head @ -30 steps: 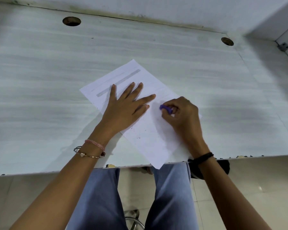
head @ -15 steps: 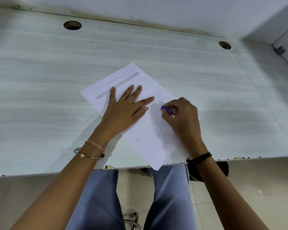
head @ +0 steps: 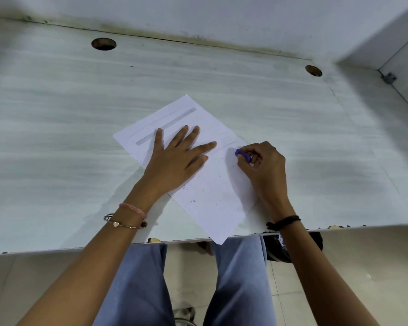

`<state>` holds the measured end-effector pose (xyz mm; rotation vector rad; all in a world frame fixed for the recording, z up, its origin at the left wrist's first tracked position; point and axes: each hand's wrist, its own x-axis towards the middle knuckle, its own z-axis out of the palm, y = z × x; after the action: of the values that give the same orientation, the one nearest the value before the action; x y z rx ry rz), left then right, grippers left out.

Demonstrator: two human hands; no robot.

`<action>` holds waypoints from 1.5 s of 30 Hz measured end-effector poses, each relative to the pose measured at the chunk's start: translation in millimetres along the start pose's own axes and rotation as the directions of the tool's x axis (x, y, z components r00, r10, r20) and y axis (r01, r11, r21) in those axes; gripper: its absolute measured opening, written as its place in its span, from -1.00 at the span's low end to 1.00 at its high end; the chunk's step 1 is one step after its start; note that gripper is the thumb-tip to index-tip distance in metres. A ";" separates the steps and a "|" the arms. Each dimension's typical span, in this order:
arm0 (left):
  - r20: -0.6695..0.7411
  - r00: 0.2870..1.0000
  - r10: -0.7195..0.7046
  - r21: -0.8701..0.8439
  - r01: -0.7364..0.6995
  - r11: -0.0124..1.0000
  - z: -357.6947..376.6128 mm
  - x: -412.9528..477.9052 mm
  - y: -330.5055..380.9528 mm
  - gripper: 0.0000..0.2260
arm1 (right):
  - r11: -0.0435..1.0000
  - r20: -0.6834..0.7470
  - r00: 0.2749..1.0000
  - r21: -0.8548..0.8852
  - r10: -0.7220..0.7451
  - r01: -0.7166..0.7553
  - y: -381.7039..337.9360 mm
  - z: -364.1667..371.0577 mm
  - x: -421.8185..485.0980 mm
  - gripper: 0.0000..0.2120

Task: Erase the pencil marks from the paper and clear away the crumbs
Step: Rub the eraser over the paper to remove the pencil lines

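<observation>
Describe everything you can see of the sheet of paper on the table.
The paper is a single white sheet, lying flat and diagonally on the pale table, its near corner overhanging the front edge. A grey pencil band, with a fainter line beside it, crosses its far end. Small dark crumbs dot the near half. The left hand presses flat on its middle, fingers spread; the right hand rests at its right edge, pinching a purple eraser.

Cool, diffuse light. A soft shadow lies on the surface (head: 339, 170) at 3 o'clock of the right hand (head: 266, 170). Edges bow; detail looks smeared.
</observation>
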<state>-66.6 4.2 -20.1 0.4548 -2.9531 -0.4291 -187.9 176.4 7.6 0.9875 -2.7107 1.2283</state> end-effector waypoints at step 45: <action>-0.057 0.998 0.012 -0.123 -0.019 0.992 9.2 22.3 33.4 -0.60 | 0.987 -0.019 0.998 -0.145 -0.066 0.063 8.1 -9.8 12.5 -0.94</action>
<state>-98.5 30.2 -17.3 0.4220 -2.8538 -0.5834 -204.7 180.4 12.1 1.0269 -2.6813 1.0109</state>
